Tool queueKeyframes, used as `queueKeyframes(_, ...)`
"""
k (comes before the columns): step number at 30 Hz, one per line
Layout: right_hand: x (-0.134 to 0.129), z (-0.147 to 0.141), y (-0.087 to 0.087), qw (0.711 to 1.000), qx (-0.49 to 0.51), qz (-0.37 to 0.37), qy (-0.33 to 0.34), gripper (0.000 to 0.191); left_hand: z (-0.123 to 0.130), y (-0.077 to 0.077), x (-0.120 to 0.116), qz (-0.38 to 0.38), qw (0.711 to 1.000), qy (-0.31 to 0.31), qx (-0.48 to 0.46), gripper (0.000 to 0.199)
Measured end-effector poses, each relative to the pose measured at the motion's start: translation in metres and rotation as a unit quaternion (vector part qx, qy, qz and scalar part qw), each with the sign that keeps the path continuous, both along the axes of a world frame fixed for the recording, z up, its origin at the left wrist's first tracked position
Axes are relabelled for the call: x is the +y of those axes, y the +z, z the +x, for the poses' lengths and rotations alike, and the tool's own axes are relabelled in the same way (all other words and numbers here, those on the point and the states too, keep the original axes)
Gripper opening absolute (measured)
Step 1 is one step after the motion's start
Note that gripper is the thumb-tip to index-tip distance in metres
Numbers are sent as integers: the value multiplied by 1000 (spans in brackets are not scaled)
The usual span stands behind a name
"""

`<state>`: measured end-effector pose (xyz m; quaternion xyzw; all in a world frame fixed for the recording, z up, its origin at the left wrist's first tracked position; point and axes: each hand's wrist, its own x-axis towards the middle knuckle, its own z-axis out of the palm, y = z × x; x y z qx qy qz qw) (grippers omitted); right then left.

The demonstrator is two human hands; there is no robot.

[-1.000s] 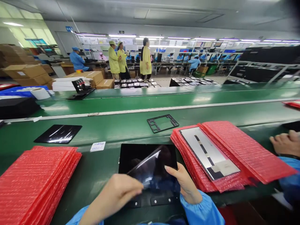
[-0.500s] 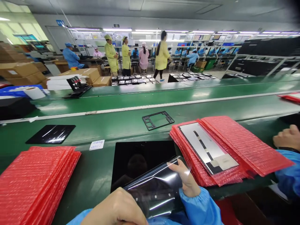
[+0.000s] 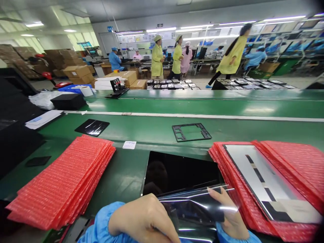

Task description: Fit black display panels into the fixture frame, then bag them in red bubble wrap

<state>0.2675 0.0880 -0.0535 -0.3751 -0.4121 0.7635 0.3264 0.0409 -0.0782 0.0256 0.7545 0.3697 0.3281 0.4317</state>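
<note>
From the head camera, the left hand [image 3: 143, 219] sits at the bottom centre of the frame, in a blue sleeve [image 3: 101, 221], its fingers closed in a narrow grip on the near edge of a sheet of clear plastic film [image 3: 192, 211]. The right hand [image 3: 229, 212] is at the lower right of that film, also in a narrow grip, with its fingertips [image 3: 214, 192] on the glossy surface. The film bows up between the two hands and lies over the near edge of a black display panel [image 3: 181, 173], which rests flat on the green desk [image 3: 141, 131], just above the hands.

To the right of the panel, a silver panel [image 3: 268, 182] lies tilted on a pile of red bubble bags [image 3: 291, 158], close beside the right hand. Another pile of red bubble bags [image 3: 60, 182] lies to the left, well apart from the left hand. Farther up the desk, at the centre, is a black open frame [image 3: 191, 132], with a small paper note [image 3: 129, 145] to its left and a glossy black sheet [image 3: 92, 127] beyond that.

In the upper part of the frame, beyond the line, stand people in yellow gowns [image 3: 157, 55], with cardboard boxes [image 3: 76, 72] at the upper left and trays of panels [image 3: 172, 84] at the upper centre.
</note>
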Motion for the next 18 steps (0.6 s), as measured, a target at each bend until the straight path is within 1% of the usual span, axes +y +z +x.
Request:
queueKeyframes(2,3,-2,0,999,-14,-29,-3,22,-1,6,1,-26,999,9,-32,32)
queueKeyframes(4,5,-7,2,997,-26,-69,-18,26,-6,15,6,-62,993,49,-90,37)
queueKeyframes(6,6,-13,6,993,-23,-111,-34,27,-15,25,15,-101,977,111,-152,29)
queueKeyframes(8,5,-21,10,991,3,-133,-26,26,-28,33,28,-137,954,169,-206,18)
queueKeyframes(10,2,-29,13,992,42,-122,0,27,-41,38,45,-160,926,207,-274,14)
queueKeyframes(11,1,-33,14,992,59,-111,16,27,-47,39,53,-165,910,222,-310,17)
queueKeyframes(13,-3,-38,14,991,80,-91,48,27,-57,41,69,-168,883,242,-366,30)
queueKeyframes(15,-5,-41,13,991,81,-80,67,25,-63,41,82,-168,872,252,-384,41)
queueKeyframes(18,-6,-42,11,991,85,-75,69,29,-70,35,98,-184,866,272,-377,43)
